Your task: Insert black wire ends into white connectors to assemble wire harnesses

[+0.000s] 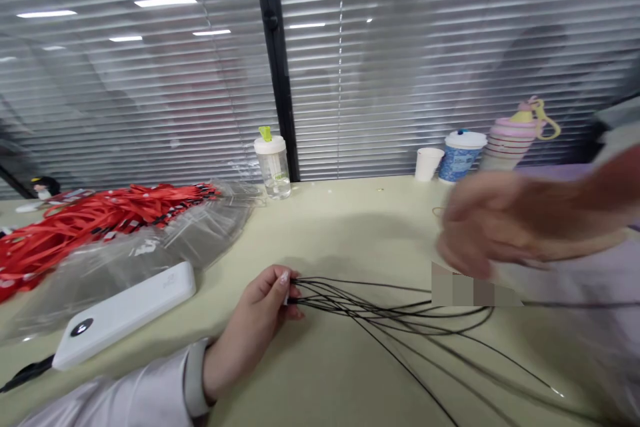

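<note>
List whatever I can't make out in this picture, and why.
Head view:
Right hand: motion blur hides whether it holds anything.
Black cables: the left hand covers their gripped stretch; a pixelated patch and the bottom edge hide more.
White power bank: print too small to read.
Red lanyards: cut off by the left edge.

Left hand (pixel 265 295) in a pinch

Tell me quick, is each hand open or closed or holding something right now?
Left hand: closed, holding a bundle of long, thin black cables.
Right hand: too blurred to tell if it's open or holding anything.
</note>
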Available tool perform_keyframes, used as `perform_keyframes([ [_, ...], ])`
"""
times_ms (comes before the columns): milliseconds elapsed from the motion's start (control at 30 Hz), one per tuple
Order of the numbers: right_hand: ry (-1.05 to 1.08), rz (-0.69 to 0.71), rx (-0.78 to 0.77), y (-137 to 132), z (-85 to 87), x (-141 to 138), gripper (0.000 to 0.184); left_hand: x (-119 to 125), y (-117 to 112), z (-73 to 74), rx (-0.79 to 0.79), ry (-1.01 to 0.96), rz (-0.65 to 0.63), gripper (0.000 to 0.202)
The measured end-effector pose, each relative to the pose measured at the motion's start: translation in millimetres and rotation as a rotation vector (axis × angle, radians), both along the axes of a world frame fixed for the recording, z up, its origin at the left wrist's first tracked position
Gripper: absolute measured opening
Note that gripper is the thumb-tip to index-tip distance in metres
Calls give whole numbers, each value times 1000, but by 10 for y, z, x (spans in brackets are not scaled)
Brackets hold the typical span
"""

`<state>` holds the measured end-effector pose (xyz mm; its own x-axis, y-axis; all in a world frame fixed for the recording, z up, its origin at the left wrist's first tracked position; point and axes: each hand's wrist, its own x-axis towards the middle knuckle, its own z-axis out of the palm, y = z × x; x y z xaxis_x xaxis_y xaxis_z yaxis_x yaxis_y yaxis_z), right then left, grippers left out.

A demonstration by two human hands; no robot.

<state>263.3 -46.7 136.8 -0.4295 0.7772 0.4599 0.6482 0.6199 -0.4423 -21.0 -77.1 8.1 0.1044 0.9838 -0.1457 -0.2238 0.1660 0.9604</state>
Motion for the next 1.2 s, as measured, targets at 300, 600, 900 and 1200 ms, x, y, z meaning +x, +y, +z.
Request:
perform_keyframes([
  [300, -180, 249, -277, -134, -842, -974, 20, -17, -27, -28, 106, 91, -54, 29],
  [600, -253, 223, -159, -190, -872, -1021, 20, -28, -41, -39, 171, 159, -132, 26],
  [900, -512, 149, 152, -233, -982, -1024, 13, -52, -99, -27, 249, 390, -208, 31],
  [1200, -537, 78, 344, 153, -1173, -838, 11, -73, -286, 47, 378, 568, -243, 33],
])
